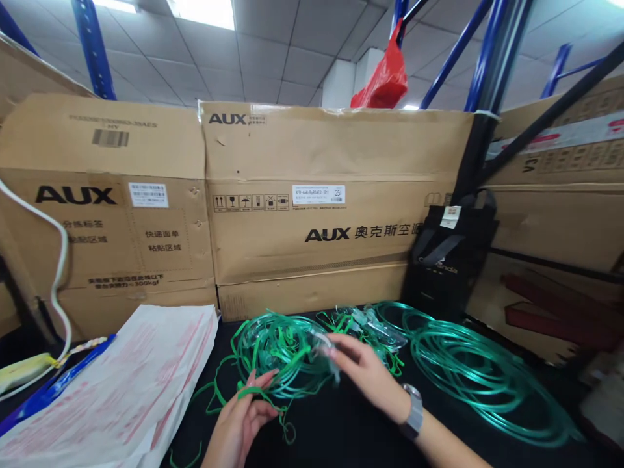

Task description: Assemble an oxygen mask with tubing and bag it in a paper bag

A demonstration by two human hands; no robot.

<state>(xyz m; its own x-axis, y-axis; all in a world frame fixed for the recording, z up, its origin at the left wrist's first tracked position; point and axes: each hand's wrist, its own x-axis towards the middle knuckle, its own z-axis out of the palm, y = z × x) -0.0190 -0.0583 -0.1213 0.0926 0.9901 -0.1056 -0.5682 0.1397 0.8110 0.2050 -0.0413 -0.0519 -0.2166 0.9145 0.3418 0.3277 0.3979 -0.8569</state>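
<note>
One tangled green tubing bundle point(283, 351) lay on the black table point(361, 442), at two hands.
The right hand point(363, 370) pinched a blurred pale piece point(319, 340); the left hand point(244, 409) curled narrowly at a green strip point(253, 391), grip impossible to tell. Crossed strands likely risked knotting if pulled. Beyond: one looser coil point(433, 354), one black bag point(439, 279), two AUX cartons point(273, 240).
</note>
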